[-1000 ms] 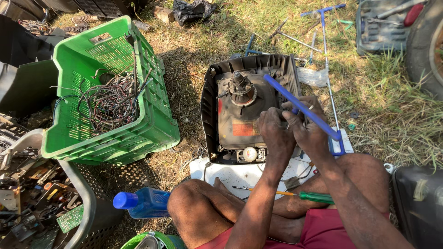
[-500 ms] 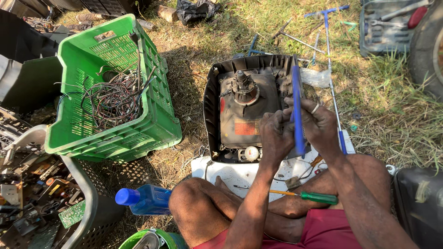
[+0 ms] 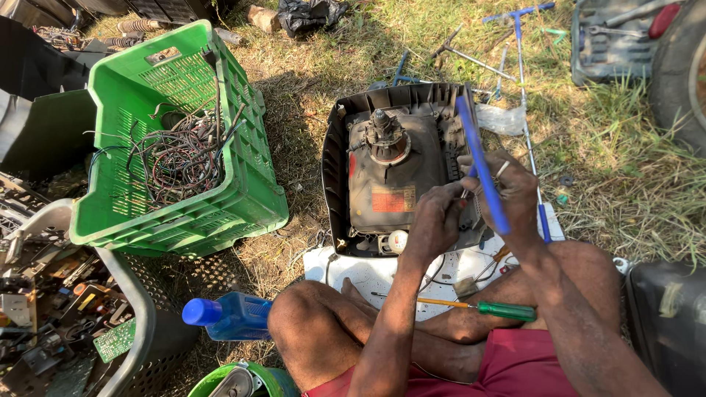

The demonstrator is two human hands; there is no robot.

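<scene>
Sunlit grassy ground [image 3: 625, 191], green plastic crate [image 3: 243, 198] of tangled wires, dark appliance housing [image 3: 334, 184] on a white panel [image 3: 368, 276], blue bottle [image 3: 232, 316], scattered blue-handled tools [image 3: 522, 73], black bag [image 3: 309, 15]

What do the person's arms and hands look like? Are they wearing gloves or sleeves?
No gloves and no sleeves: both forearms are bare right up to the edge of the picture. The left hand has nothing on it that shows. The right hand wears a thin silver-coloured ring on one finger. No watch or bracelet shows on either wrist. Lower down, red shorts show at the lap.
</scene>
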